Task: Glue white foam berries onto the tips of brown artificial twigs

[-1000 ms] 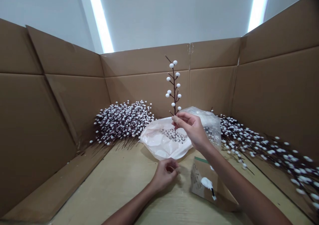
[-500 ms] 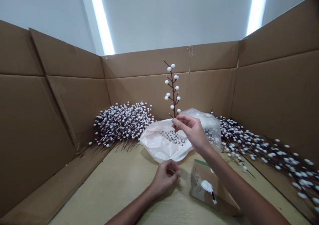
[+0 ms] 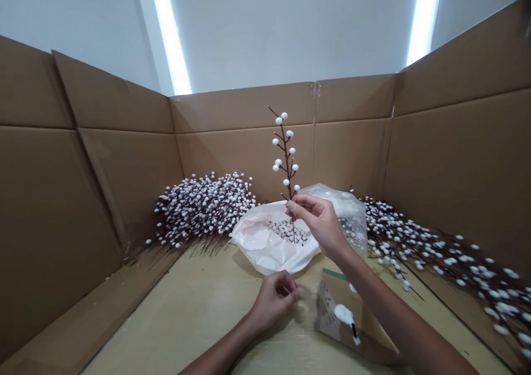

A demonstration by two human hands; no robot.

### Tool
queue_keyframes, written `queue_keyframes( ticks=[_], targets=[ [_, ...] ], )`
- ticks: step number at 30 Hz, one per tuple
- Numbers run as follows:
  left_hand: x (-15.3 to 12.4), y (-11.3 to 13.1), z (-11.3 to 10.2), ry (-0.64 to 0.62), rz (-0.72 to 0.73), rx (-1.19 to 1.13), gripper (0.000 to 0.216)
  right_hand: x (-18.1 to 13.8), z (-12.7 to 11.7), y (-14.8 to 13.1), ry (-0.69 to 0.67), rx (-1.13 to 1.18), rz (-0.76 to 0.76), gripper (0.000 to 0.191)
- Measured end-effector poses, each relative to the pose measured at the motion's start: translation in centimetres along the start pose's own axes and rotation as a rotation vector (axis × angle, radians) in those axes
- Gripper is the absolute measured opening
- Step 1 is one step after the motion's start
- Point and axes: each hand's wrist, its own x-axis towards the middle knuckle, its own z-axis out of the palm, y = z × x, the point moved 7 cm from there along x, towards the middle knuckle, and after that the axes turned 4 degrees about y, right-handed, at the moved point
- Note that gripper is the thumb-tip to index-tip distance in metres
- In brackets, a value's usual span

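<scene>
Pinched between thumb and fingers of my right hand (image 3: 321, 223) is an artificial berry branch (image 3: 287, 154), brown with white berries along its twigs. It stands nearly upright, its thin lower stem hanging in front of the white plastic bag (image 3: 265, 253). Loose white berries (image 3: 290, 231) lie inside that bag. Low over the table, just in front of the bag, my left hand (image 3: 276, 297) has its thumb and fingertips pressed together; anything in them is too small or blurred to make out. Beside it on the right, a small cardboard box (image 3: 332, 303) carries a white smear of glue-like paste (image 3: 344, 314) and a dark stick.
Finished-looking berry branches lie in a thick pile (image 3: 203, 209) at the back left, and more branches (image 3: 440, 259) spread along the right. A clear plastic bag (image 3: 340, 198) rests behind my right hand. Cardboard walls (image 3: 244, 148) enclose the table (image 3: 166, 308) on three sides.
The whole view has shifted slightly, and the branch's top leans a little more to the left. Both hands keep nearly the same place and grip.
</scene>
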Motion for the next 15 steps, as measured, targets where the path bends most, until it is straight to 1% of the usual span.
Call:
queue_keyframes(
  ticks=[8, 15],
  targets=[
    [0.0, -0.6, 0.0, 0.008, -0.007, -0.025, 0.023, 0.1, 0.0, -0.2, 0.003, -0.004, -0.001, 0.026],
    [-0.1, 0.5, -0.2, 0.027, 0.044, -0.015, 0.03, 0.0, -0.1, 0.3, -0.004, -0.005, 0.004, 0.025]
  ],
)
